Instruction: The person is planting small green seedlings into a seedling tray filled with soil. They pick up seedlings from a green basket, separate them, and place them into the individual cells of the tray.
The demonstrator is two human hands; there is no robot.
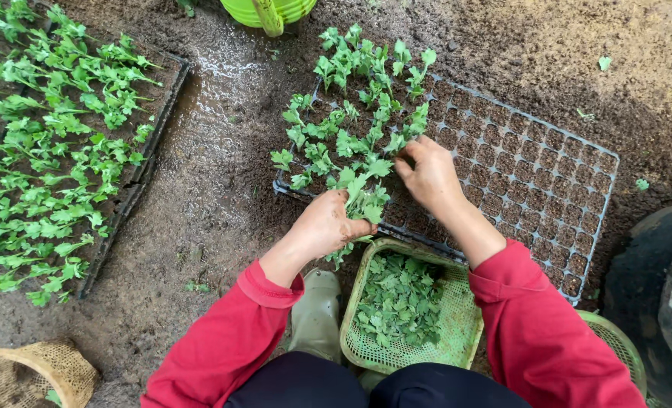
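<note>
Over the near edge of the seedling tray, my left hand is curled tight around a bunch of green cuttings, their leafy tops sticking up past my thumb. My right hand reaches into the tray just beside it, fingertips pressed together and pushed down among the planted seedlings; whether they pinch a stem I cannot tell. Those seedlings fill the tray's left part, while its right part shows rows of bare soil cells. Below my wrists, a green plastic basket holds more loose cuttings. Off to the left lies a second tray full of plants, with a woven basket at the bottom corner and a green watering can on the wet soil at the top.
</note>
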